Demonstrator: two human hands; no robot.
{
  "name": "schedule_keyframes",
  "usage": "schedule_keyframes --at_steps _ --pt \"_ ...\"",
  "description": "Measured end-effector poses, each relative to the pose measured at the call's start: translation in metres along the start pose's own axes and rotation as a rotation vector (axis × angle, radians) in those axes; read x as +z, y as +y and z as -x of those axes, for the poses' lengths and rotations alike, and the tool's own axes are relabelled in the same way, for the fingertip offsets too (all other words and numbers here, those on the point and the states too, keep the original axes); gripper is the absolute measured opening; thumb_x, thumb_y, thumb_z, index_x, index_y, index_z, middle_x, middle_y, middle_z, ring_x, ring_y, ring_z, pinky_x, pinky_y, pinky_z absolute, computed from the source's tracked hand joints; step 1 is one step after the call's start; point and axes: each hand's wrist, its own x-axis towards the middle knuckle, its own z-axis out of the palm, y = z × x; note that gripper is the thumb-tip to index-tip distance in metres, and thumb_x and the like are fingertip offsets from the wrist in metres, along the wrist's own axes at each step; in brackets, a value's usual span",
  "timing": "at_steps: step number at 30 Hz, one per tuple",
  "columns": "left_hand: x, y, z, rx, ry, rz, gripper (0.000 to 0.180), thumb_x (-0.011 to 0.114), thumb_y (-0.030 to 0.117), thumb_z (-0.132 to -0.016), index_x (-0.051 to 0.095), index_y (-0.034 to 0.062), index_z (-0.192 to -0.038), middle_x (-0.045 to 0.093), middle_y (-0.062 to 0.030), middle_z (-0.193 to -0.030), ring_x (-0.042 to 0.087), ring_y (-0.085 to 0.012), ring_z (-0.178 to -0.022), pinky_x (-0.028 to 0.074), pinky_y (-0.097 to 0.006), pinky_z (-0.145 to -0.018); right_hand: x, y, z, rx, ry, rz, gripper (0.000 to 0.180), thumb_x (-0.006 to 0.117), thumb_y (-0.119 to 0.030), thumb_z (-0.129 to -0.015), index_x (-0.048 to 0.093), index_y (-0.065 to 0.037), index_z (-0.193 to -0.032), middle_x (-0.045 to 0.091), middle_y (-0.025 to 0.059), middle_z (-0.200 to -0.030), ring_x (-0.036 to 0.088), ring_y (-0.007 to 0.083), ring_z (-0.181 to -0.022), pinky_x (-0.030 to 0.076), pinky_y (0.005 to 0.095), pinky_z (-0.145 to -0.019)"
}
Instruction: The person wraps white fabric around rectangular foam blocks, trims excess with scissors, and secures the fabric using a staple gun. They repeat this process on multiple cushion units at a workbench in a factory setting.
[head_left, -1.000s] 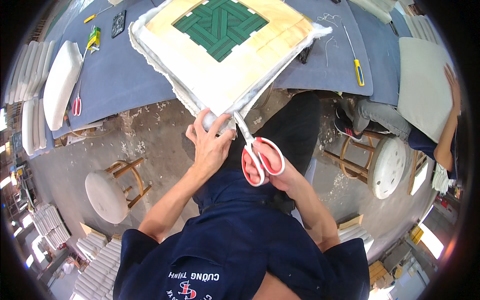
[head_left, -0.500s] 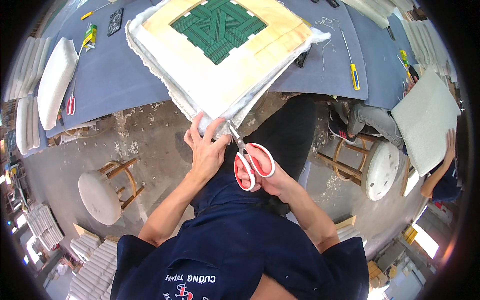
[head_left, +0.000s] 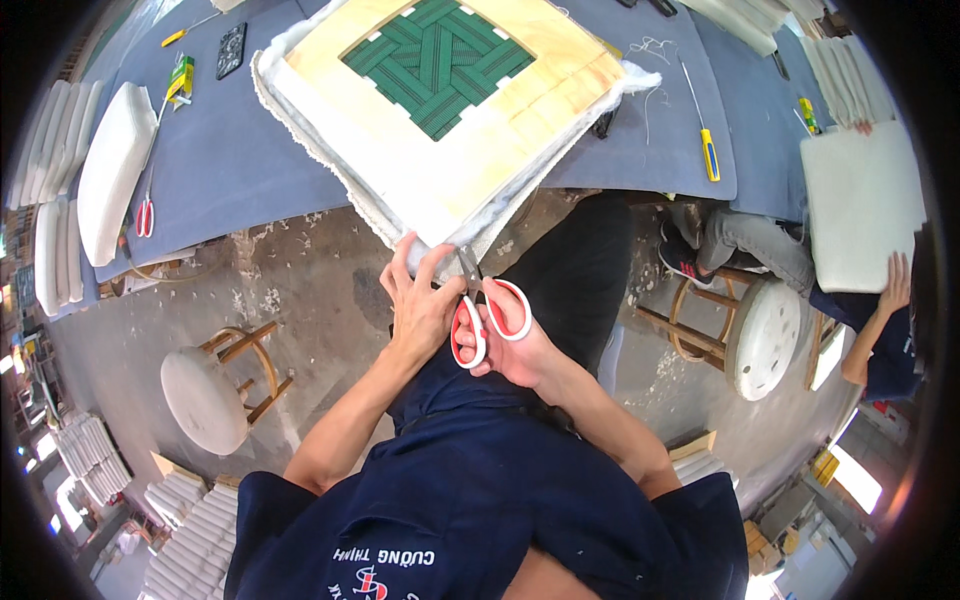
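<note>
A square seat panel [head_left: 385, 140] lies bottom up on the table, with a plywood frame and a woven green webbing [head_left: 440, 65] in its opening. Pale fabric [head_left: 310, 140] and white padding stick out around its edges. At the near corner, overhanging the table, the bent fingers of my left hand [head_left: 418, 305] pinch the fabric. My right hand [head_left: 515, 355] grips scissors [head_left: 518, 312] with red and white handles. Their handles are spread, and the blades reach the fabric corner beside my left fingers, which partly hide it.
On the blue-grey table [head_left: 250, 150] lie a yellow-handled screwdriver [head_left: 710, 155], a phone [head_left: 231, 50] and another pair of scissors [head_left: 146, 215]. Round stools [head_left: 205, 400] stand on both sides. At right, a co-worker's hand [head_left: 897, 280] holds a pale cushion [head_left: 865, 200].
The scissors have shifted slightly left and their handles have spread apart. My left hand stays at the corner, moved a little right. The co-worker's cushion has turned more upright.
</note>
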Motion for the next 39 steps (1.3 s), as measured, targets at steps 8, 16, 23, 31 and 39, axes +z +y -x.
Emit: schedule_keyframes --at_steps 8,16,23,31,39 --pt "0.0 -0.003 0.0 0.028 -0.01 0.004 0.018 0.082 0.011 -0.078 0.077 0.02 -0.093 0.059 -0.0023 -0.151 0.033 -0.0492 -0.155 0.032 -0.064 -0.113 -0.009 0.0 0.005 0.048 -0.019 0.042 0.065 0.044 -0.078 -0.108 0.061 -0.017 -0.093 0.054 -0.0003 -0.08 0.055 0.0176 -0.072 0.04 0.0324 -0.059" --pt "0.0 -0.003 0.0 0.011 -0.029 -0.006 0.019 0.083 0.008 -0.079 0.08 0.0212 -0.092 0.061 -0.0025 -0.153 0.033 -0.049 -0.156 0.031 -0.064 -0.117 -0.017 0.005 0.002 0.046 -0.115 -0.117 0.064 0.045 -0.077 -0.108 0.059 -0.016 -0.093 0.051 -0.0024 -0.078 0.052 0.0135 -0.067 0.039 0.03 -0.056" --pt "0.0 -0.003 -0.001 0.03 -0.025 -0.014 0.015 0.082 0.012 -0.081 0.077 0.0201 -0.093 0.059 -0.003 -0.152 0.034 -0.0494 -0.155 0.033 -0.065 -0.116 -0.035 0.009 -0.003 -0.023 -0.205 -0.149 0.063 0.049 -0.076 -0.107 0.06 -0.016 -0.09 0.052 -0.0042 -0.075 0.051 0.0106 -0.061 0.034 0.0274 -0.048" --pt "-0.002 0.0 -0.004 0.019 -0.035 -0.021 0.013 0.081 0.015 -0.082 0.077 0.0202 -0.093 0.059 -0.0023 -0.15 0.033 -0.0496 -0.154 0.033 -0.065 -0.116 -0.009 -0.001 -0.011 0.055 -0.12 -0.191 0.065 0.048 -0.079 -0.106 0.059 -0.016 -0.092 0.053 -0.0034 -0.078 0.051 0.0116 -0.064 0.037 0.0272 -0.053" --pt "-0.02 0.006 -0.021 0.035 -0.114 -0.126 0.012 0.081 0.018 -0.084 0.081 0.021 -0.096 0.061 -0.0036 -0.147 0.036 -0.0448 -0.149 0.026 -0.061 -0.115 -0.031 0.003 -0.003 -0.032 -0.046 -0.066 0.059 0.057 -0.073 -0.106 0.06 -0.016 -0.088 0.055 -0.0039 -0.068 0.052 0.0085 -0.053 0.029 0.0244 -0.04"
